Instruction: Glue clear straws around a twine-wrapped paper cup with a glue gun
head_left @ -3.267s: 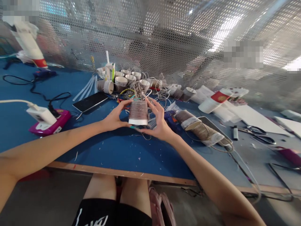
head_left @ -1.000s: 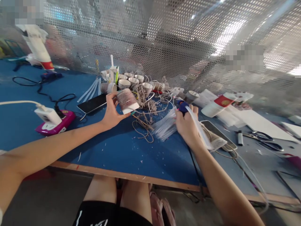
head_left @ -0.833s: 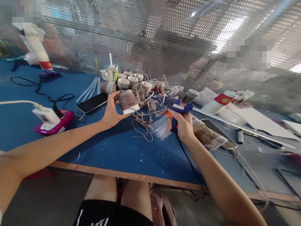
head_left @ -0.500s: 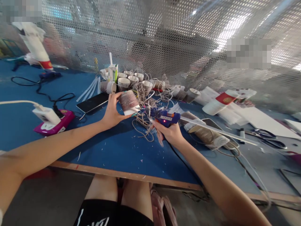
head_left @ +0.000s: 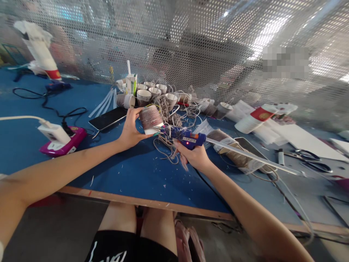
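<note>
My left hand [head_left: 131, 128] grips a paper cup [head_left: 151, 118] by its two ends, thumb below and fingers above. Greyish-pink cord is wound round most of the cup, and a white band shows at its lower edge. In my right hand [head_left: 195, 154] is a blue hot glue gun [head_left: 185, 136] with a small red light lit and a long clear glue stick [head_left: 253, 155] sticking out behind. The gun's metal nozzle reaches the white band of the cup; whether it touches, I cannot tell. Loose cord [head_left: 167, 143] lies in a tangle behind and below the nozzle.
Several cord-wrapped cups [head_left: 144, 95] stand behind the held one. A black phone [head_left: 107, 119] and a magenta power strip [head_left: 65, 142] lie left. To the right are a cord roll [head_left: 234, 153], scissors [head_left: 313, 160] and a stack of paper cups [head_left: 253, 120]. Perforated metal sheet [head_left: 163, 40] rises behind.
The glue gun has shifted slightly left and levelled, its nozzle now at the cup's white band. The cup has turned slightly in my left hand.
</note>
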Action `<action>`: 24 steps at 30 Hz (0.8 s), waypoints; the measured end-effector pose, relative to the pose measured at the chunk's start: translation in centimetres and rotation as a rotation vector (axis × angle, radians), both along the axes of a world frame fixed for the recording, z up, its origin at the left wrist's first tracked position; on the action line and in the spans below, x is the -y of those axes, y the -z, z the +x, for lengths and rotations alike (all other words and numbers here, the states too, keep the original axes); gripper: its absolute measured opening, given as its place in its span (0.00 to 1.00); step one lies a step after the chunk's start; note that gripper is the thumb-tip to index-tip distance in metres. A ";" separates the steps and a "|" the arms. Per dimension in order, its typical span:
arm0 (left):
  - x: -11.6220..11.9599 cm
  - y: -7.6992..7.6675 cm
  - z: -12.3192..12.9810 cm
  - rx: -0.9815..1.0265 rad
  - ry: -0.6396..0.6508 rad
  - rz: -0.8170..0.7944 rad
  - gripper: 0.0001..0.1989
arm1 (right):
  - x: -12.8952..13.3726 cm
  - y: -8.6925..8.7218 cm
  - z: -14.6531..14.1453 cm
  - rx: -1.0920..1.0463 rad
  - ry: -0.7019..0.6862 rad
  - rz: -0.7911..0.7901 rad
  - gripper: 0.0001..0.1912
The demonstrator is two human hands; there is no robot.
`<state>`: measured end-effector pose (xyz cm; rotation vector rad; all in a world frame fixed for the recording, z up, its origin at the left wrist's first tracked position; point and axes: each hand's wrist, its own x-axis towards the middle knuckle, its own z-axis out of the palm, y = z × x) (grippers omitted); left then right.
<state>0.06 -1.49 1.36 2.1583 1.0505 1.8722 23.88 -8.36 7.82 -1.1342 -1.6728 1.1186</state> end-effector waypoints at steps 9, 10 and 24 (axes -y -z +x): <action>-0.4 0.4 0.1 0.070 0.008 0.013 0.43 | -0.2 -0.3 0.1 0.015 0.074 0.018 0.17; -0.5 0.4 0.1 0.078 0.013 0.015 0.43 | -0.3 -0.3 0.1 0.018 0.077 0.015 0.17; -0.6 0.8 0.0 0.125 0.042 0.024 0.44 | -0.7 -0.7 0.5 0.010 0.111 0.041 0.10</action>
